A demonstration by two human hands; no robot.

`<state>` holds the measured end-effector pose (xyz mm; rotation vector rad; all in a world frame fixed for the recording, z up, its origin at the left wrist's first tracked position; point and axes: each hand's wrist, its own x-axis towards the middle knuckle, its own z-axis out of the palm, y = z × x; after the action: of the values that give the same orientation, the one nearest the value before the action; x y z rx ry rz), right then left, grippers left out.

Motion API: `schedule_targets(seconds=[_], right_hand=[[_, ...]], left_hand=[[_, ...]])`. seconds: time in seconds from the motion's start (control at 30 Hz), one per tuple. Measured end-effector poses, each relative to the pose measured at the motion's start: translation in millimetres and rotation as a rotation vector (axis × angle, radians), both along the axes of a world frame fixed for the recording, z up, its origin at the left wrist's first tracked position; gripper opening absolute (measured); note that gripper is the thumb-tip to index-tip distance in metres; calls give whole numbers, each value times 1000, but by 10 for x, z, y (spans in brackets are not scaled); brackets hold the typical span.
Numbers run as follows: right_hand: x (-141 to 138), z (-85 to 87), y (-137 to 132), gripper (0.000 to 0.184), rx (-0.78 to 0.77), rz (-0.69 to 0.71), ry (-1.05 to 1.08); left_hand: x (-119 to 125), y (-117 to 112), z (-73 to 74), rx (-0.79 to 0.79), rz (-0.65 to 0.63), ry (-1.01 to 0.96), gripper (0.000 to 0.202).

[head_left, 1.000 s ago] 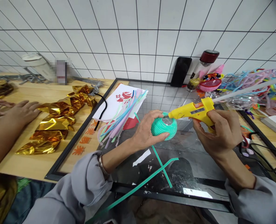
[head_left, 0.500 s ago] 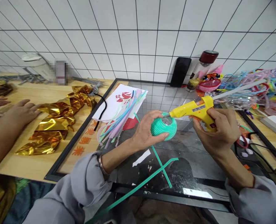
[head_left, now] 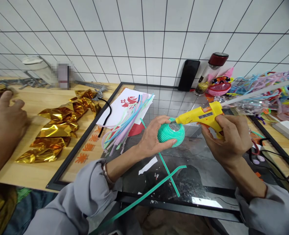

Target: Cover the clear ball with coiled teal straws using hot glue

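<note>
A round green ball (head_left: 174,135), ridged like wound pipe cleaner and with a clear opening on top, is gripped between the thumb and fingers of my left hand (head_left: 152,133). My right hand (head_left: 230,138) is wrapped round the handle of a yellow glue gun (head_left: 199,117), a long white glue stick (head_left: 254,93) jutting from its back. The gun's nozzle reaches the ball's upper rim, near my left fingertips. Below, two green pipe cleaners (head_left: 146,192) cross on the dark glossy board (head_left: 195,156); one hangs past the front edge.
Pastel pipe cleaners (head_left: 127,120) lie on white paper (head_left: 115,101). Gold foil (head_left: 56,130) stretches across the wood at left, beside another person's hand (head_left: 8,114). A phone (head_left: 189,75) and a bottle (head_left: 210,75) stand at the wall. Tangled pipe cleaners (head_left: 271,91) and black cables (head_left: 279,166) are at right.
The glue gun has shifted slightly left and tilted, its nozzle moving along the ball's rim. My left hand stays nearly still. The other person's hand has lifted away from the gold foil.
</note>
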<state>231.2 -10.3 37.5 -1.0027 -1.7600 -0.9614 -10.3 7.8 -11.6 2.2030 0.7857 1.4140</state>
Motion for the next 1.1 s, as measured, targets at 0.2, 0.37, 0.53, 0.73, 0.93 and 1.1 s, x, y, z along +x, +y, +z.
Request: schedule_targets(seconds=[0.2,0.37,0.53,0.73,0.93,1.1], right_hand=[[17,-9,5,37,-23,34,38],[37,-38,30,21,-266,17,276],[112,-165,141,28,-567,-56,589],[244,-338,318,36,-870,-317,606],[286,-505,378,40,-917,-379,453],[324,-626,400,34,-865,-378,379]], left_hand=[[-1,5,-1,3,14,7,55],[-10,5,-7,5,7,8,54],[-5,13,-23,18,10,-3,52],[-6,0,-20,-1,30,-13,60],[-10,7,-8,22,16,16,59],[-11,21,-12,34,0,6,55]])
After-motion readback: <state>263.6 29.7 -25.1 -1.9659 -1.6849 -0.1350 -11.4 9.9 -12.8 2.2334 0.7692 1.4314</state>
